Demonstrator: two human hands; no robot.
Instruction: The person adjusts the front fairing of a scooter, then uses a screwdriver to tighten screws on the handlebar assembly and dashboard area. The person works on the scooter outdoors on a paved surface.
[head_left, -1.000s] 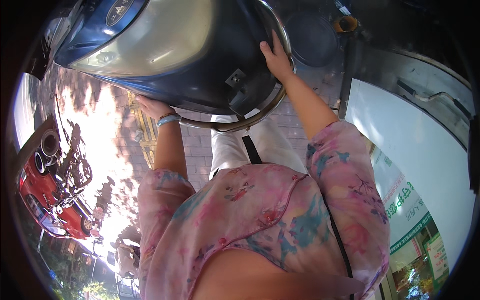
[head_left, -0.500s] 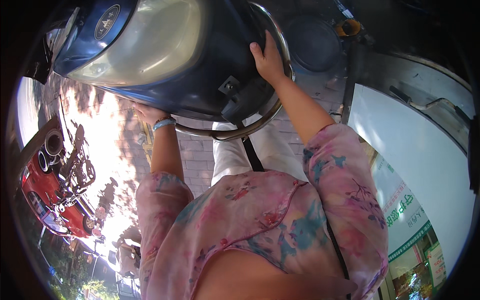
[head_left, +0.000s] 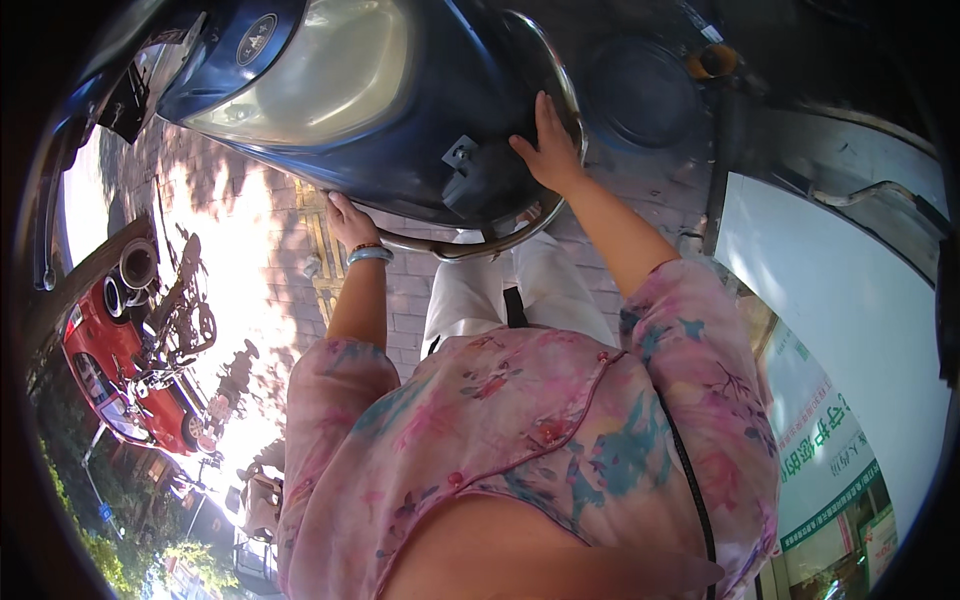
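A large dark blue vehicle body (head_left: 360, 160) with a silver panel (head_left: 355, 65), oval badge and curved chrome rail (head_left: 460, 252) fills the top middle. My left hand (head_left: 350, 222) holds its lower left edge, fingers partly curled against it. My right hand (head_left: 550, 150) lies on the right side beside the rail, thumb apart and fingers stretched out. A small metal bracket (head_left: 460, 155) with a black part sits between my hands. My legs in white trousers (head_left: 550, 290) stand just behind the rail.
Brick pavement (head_left: 630, 185) lies underfoot. At left are a red car (head_left: 130, 390) and parked two-wheelers (head_left: 180, 300). A white panel with green print (head_left: 830, 260) and a bent metal handle (head_left: 870, 190) stand at right. A dark round object (head_left: 640, 95) lies beyond my right hand.
The body and my left hand have shifted right in the view. My right hand has slid lower, with its fingers now flatter and more spread.
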